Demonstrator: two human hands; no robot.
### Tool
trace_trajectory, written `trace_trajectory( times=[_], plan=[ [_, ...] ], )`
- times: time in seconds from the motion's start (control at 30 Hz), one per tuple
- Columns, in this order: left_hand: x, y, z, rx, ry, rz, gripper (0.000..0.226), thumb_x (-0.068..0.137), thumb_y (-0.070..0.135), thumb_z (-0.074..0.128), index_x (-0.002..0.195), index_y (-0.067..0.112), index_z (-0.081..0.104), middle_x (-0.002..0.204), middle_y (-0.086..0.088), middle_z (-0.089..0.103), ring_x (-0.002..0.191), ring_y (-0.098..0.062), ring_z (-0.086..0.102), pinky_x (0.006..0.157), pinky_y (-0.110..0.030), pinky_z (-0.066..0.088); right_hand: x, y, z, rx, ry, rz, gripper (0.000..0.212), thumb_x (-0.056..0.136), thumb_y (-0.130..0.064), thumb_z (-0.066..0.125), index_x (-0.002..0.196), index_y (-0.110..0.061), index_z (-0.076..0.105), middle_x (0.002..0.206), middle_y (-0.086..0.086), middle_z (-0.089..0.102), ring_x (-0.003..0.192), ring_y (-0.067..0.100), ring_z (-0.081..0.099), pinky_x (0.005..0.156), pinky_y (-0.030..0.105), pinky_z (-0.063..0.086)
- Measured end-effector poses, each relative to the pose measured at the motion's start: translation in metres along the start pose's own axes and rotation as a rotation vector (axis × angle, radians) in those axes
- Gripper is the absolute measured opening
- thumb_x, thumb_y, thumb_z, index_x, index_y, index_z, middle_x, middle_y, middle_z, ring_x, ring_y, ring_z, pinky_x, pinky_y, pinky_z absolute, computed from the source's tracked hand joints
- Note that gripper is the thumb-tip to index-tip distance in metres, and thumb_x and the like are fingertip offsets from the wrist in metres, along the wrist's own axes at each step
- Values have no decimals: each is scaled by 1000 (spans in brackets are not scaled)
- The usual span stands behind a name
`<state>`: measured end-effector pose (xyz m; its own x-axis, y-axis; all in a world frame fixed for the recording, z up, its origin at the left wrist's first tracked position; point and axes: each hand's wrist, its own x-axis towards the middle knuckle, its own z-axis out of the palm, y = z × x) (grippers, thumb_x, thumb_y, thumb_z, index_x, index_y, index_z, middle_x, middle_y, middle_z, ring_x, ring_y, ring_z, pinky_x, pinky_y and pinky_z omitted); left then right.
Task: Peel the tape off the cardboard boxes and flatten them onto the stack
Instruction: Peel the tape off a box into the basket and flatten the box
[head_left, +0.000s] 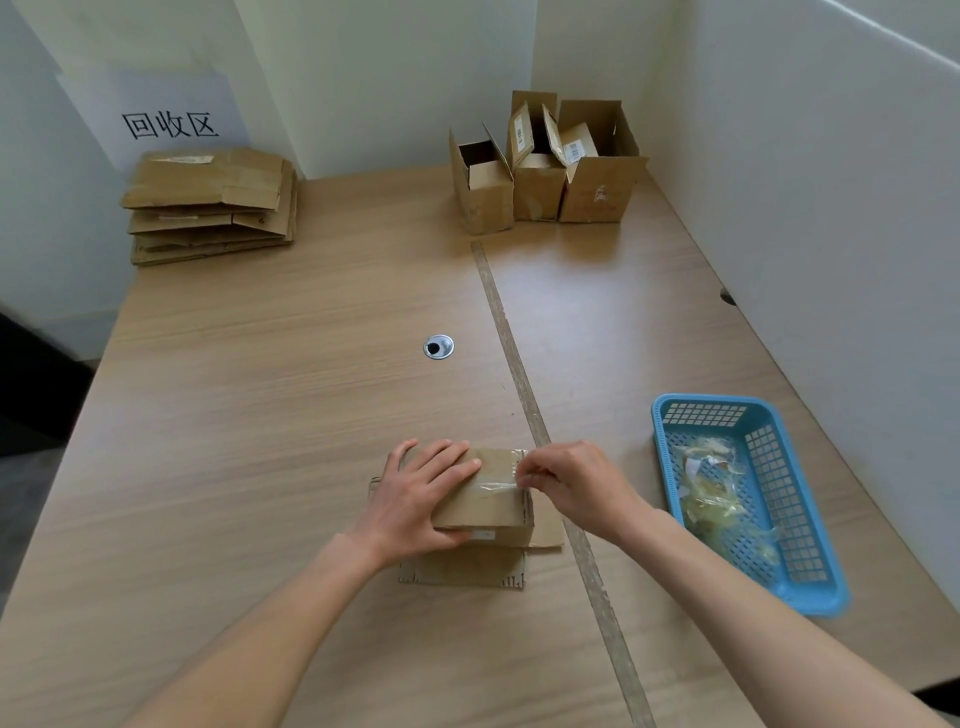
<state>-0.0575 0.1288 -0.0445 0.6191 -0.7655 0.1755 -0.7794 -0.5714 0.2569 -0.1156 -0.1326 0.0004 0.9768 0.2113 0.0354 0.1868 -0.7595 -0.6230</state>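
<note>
on wooden table (270, 395), blue basket (810, 587) near white wall (831, 182).

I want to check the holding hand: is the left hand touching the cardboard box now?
Touching. The head view shows the left hand lying on the cardboard box, fingers spread over its top, thumb at its near side.

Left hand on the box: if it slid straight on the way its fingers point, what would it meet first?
Probably the right hand, which pinches the clear tape just beyond the fingertips of the left hand on the cardboard box.
</note>
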Motion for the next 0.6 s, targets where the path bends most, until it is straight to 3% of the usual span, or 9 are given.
trace_trajectory(
  times=[0.17, 0.27, 0.37, 0.5, 0.6],
  plan=[
    [-3, -4, 1, 50, -24, 54, 89, 71, 67, 78, 144, 22, 55, 155, 0, 47, 143, -23, 44, 115, -56, 31, -2, 3, 0, 76, 4, 25, 2, 90, -16, 73, 91, -17, 76, 88, -10, 73, 78, 3, 67, 71, 19, 50],
    [3, 3, -7, 32, -161, -76, 90, 80, 89, 44, 147, 28, 46, 162, 7, 35, 153, -16, 25, 124, -57, 4, -8, 3, 7, 93, 28, 10, 8, 92, -23, 73, 96, -17, 76, 97, -10, 69, 81, 5, 67, 74, 31, 54],
    [12, 30, -3, 94, -204, -264, 99, 79, 96, 17, 148, 27, 34, 165, 10, 26, 156, -14, 10, 120, -61, -16, -18, 8, 13, 159, 27, 59, 25, 93, -30, 72, 116, -21, 76, 116, -12, 65, 96, 8, 67, 87, 31, 55],
    [5, 46, 10, 71, -180, -374, 100, 79, 95, 20, 158, 35, 11, 168, 17, 11, 155, -7, -8, 118, -56, -23, -25, 14, 9, 181, -15, 75, 44, 85, -41, 77, 127, -29, 70, 126, -17, 61, 112, 4, 60, 97, 30, 53],
    [4, 33, 5, 14, -209, -308, 100, 76, 97, 26, 157, 39, 15, 165, 20, 19, 155, -3, -1, 121, -54, -18, -26, 24, -11, 220, 73, 144, 60, 77, -41, 83, 132, -25, 65, 137, -12, 57, 119, 7, 60, 103, 26, 51]
  ],
)
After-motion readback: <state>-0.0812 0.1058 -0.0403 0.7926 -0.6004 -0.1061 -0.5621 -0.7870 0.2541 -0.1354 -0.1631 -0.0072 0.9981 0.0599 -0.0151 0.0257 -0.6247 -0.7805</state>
